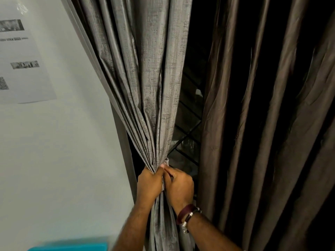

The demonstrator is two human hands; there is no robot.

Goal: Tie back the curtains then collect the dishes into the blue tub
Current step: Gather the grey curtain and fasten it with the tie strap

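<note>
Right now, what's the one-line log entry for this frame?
stage: tying grey curtain | left hand: grips bunched fabric | right hand: pinches at gather | brown curtain: loose

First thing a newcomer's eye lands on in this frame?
Both hands at lower centre, the left hand and right hand gripping the grey curtain where it is bunched into a tight waist. Right of it hangs the brown curtain, still loose, with a dark window grille showing in the gap. A corner of the blue tub peeks in at bottom left.
</note>
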